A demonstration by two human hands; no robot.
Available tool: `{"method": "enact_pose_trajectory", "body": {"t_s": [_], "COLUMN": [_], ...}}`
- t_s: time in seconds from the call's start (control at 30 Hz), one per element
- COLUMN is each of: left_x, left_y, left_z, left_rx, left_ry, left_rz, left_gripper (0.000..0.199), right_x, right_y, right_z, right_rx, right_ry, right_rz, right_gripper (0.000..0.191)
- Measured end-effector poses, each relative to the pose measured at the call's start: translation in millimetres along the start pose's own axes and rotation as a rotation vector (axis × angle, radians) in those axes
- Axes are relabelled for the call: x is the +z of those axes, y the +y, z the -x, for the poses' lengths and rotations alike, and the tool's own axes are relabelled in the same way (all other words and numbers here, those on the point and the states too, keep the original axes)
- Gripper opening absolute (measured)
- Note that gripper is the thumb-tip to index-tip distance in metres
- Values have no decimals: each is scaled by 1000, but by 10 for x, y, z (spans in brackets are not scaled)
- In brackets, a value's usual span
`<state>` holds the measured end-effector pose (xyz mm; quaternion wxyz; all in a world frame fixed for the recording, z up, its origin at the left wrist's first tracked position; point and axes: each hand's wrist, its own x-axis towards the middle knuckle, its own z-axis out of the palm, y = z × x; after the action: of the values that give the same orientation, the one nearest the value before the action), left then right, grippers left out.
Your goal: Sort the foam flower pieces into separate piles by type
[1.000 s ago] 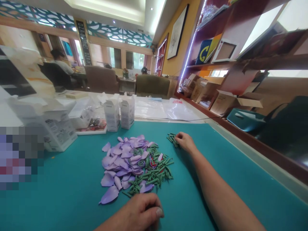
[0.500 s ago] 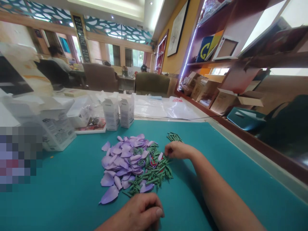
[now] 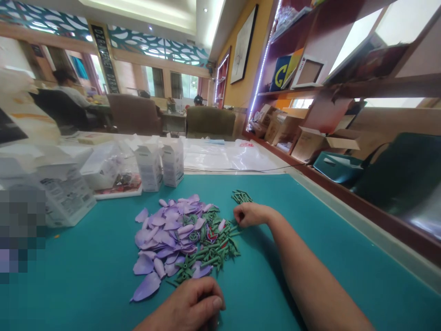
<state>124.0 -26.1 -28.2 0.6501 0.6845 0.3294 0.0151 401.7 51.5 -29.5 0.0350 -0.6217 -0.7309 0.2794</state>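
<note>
A heap of lilac plastic petals [image 3: 161, 234] lies on the teal mat [image 3: 96, 271]. Mixed into its right side are green stem and leaf pieces [image 3: 213, 253], with a small red piece [image 3: 212, 235] among them. At the heap's right edge my right hand [image 3: 251, 214] is closed in a pinch; whatever is between its fingertips is hidden. Just beyond that hand sits a small separate bunch of thin green stems [image 3: 241, 196]. My left hand [image 3: 198, 301] rests on the mat in front of the heap, its fingers curled inward and their tips out of sight.
Two white cartons [image 3: 172, 161] stand at the mat's far edge. Left of them are a clear plastic box [image 3: 65, 197] and a red-printed packet [image 3: 126, 184]. Clear plastic sheeting [image 3: 223, 154] covers the table behind. Shelves with cardboard boxes [image 3: 306, 142] run along the right. A seated person [image 3: 69, 89] is far left.
The view has turned slightly to the right. My right hand has drawn a little away from the green pieces, toward the right. The left hand stays by the heap's near edge.
</note>
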Motion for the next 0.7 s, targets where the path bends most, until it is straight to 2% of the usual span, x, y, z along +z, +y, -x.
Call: {"method": "enact_pose_trajectory", "body": {"t_s": [0.13, 0.23, 0.4, 0.57, 0.63, 0.7], "left_x": [0, 3, 18, 21, 19, 18], "left_y": [-5, -13, -14, -46, -53, -51], "left_z": [-3, -6, 9, -19, -25, -15], "left_rx": [3, 0, 3, -7, -11, -10], "left_ry": [4, -14, 13, -7, -4, 5], "left_rz": [-2, 0, -29, -32, -41, -49], "left_gripper": [27, 26, 27, 23, 23, 25], "right_x": [-103, -97, 25, 56, 13, -44], "right_y": [203, 255, 122, 16, 64, 161], "right_z": [29, 7, -59, -55, -29, -7], "right_rx": [14, 21, 24, 76, 81, 98], "right_ry": [93, 94, 6, -40, -5, 91], "right_rz": [-84, -114, -73, 16, 2, -20], "right_gripper": [8, 13, 24, 16, 14, 13]}}
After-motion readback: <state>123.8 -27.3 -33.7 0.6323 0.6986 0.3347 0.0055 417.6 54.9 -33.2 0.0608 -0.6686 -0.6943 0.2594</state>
